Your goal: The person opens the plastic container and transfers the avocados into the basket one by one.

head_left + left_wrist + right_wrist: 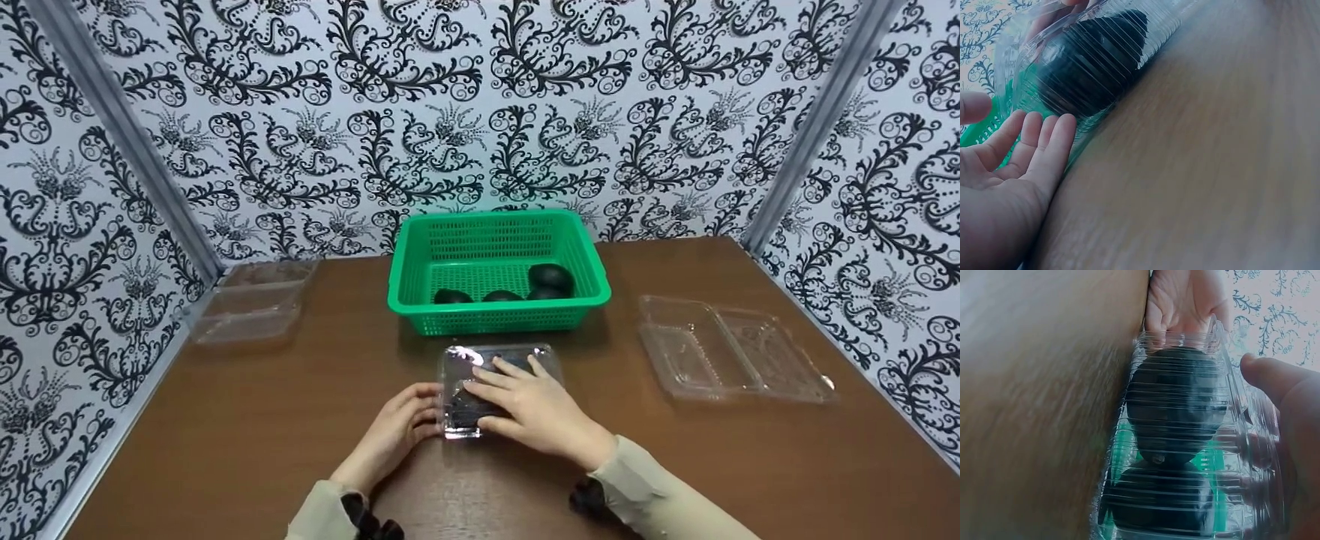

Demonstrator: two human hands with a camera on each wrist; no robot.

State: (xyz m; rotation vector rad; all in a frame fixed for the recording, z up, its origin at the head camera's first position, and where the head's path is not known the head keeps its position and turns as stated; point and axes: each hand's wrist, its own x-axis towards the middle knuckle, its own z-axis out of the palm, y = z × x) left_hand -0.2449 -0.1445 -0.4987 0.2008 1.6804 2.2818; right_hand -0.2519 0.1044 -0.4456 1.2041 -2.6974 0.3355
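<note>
"Where is the clear box (461,410) lying from your hands?"

"It's sitting on the surface (247,442) straight ahead of me, between them. My left hand (401,420) is resting at its left side; my right hand (536,409) is lying over its top, the wrist on the right."

"Which are you counting as nearer?"

"The right, I'm judging, since its spread fingers are covering much of the top. It's grasping nothing, only resting there. My left is released too: its fingers are bending slightly, thumb standing apart, fingertips seeming to meet the side without wrapping round it."

"Which way is the long axis running?"

"I'm not able to tell; from above, the outline is looking nearly square. Inside, two dark rounded things (1176,405) are lying in a row from my left hand's end towards my right."

"So what is the coming move turning on?"

"On side against top, I'm thinking: left bracing, right bearing down. The green basket (499,309) is standing just beyond, making the far side the tight one."
</note>
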